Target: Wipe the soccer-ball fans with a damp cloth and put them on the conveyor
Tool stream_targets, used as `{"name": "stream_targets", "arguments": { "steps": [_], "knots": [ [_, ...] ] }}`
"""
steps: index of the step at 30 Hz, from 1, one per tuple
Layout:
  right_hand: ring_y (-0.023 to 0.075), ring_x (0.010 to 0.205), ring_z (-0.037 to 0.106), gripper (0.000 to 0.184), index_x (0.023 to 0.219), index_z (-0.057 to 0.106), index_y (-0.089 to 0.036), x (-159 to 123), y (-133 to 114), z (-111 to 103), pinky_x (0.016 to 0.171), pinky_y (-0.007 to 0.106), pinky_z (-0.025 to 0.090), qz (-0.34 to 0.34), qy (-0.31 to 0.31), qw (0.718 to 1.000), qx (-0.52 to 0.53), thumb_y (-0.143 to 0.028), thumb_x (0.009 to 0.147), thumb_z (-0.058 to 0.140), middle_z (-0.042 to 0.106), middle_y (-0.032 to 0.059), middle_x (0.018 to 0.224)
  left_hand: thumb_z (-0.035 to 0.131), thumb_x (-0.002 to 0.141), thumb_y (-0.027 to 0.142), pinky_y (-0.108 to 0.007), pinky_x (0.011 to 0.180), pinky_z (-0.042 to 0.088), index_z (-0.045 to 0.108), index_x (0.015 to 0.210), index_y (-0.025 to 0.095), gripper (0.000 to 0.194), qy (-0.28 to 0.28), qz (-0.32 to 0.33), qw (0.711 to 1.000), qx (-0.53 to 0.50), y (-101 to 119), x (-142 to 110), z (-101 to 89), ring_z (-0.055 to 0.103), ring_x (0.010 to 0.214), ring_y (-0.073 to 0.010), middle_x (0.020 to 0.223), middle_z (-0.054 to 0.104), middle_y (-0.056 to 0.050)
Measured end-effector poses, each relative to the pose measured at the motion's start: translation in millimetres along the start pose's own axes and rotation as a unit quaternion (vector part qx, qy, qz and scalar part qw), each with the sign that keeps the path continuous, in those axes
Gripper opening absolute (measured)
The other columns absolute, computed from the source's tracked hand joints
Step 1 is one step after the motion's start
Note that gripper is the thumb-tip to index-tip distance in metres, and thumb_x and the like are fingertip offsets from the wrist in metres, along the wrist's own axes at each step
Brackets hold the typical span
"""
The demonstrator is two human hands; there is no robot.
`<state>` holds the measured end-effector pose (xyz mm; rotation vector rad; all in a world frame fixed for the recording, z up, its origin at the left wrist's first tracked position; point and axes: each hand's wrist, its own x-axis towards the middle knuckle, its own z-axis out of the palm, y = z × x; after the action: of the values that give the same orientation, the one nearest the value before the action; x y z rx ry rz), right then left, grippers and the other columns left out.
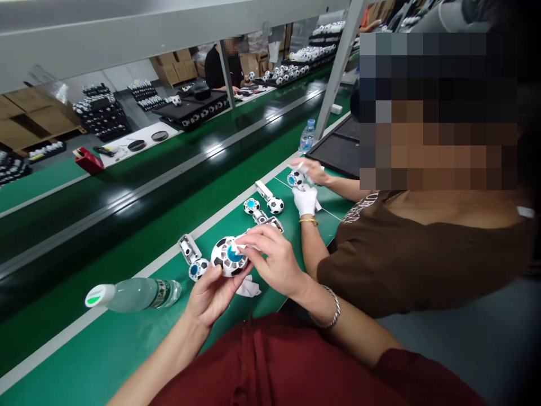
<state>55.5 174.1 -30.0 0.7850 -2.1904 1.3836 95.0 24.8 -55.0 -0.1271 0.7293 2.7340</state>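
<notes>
My left hand [211,293] is closed around the underside of a round device with a black-and-white soccer-ball pattern [220,258]. Its upper face has vent slots around a blue disc. Pinched in the fingers of my right hand [274,260] is a small piece of white cloth [235,247], pressed against the blue disc. Below the device, a crumpled white cloth [249,286] lies on the green table. Just left of the device rests a similar soccer-ball unit [198,269] with an open white housing [189,247]. The fingertips of my right hand partly cover the disc.
A clear bottle [135,295] lies on its side at left. Several similar soccer-ball units [275,204] sit ahead. On my right, a co-worker's gloved hand [305,201] holds another unit. A green conveyor [169,203] runs beyond the table edge; an upright bottle [307,137] stands near a black tray [338,148].
</notes>
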Motion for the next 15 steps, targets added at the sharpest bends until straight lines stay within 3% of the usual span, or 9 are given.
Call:
{"name": "stream_targets", "arguments": {
  "steps": [7, 11, 15],
  "knots": [
    [0.0129, 0.084, 0.05, 0.016, 0.089, 0.063, -0.02, -1.9, -0.3, -3.8, 0.078, 0.03, 0.035, 0.006, -0.047, 0.998, -0.048, -0.023, 0.084, 0.048, 0.059, 0.0019, 0.087, 0.06, 0.069, 0.017, -0.046, 0.106, 0.02, 0.045, 0.12, 0.02, 0.054, 0.066, -0.002, 0.996, 0.052, -1.4, 3.6, -5.5, 0.042, 0.116, -0.0244, 0.116, 0.053, -0.006],
    [0.0124, 0.084, 0.05, 0.016, 0.088, 0.063, -0.02, -1.0, 1.6, -4.3, 0.076, 0.03, 0.035, -0.035, -0.069, 0.996, -0.05, -0.021, 0.084, 0.048, 0.059, 0.0009, 0.087, 0.059, 0.069, 0.016, -0.045, 0.107, 0.02, 0.048, 0.116, 0.019, 0.048, 0.078, -0.008, 0.996, 0.053, -2.1, 5.5, -10.0, 0.044, 0.115, -0.0237, 0.112, 0.056, -0.006],
    [0.0127, 0.084, 0.051, 0.014, 0.088, 0.063, -0.019, 1.6, 8.3, -6.1, 0.078, 0.03, 0.037, 0.029, -0.037, 0.999, -0.024, -0.022, 0.083, 0.05, 0.059, 0.0019, 0.086, 0.06, 0.07, 0.021, -0.048, 0.106, 0.021, 0.052, 0.112, 0.017, 0.043, 0.05, -0.009, 0.998, 0.035, 0.0, 5.8, -11.2, 0.038, 0.12, -0.0268, 0.117, 0.053, -0.007]
  ]
}}
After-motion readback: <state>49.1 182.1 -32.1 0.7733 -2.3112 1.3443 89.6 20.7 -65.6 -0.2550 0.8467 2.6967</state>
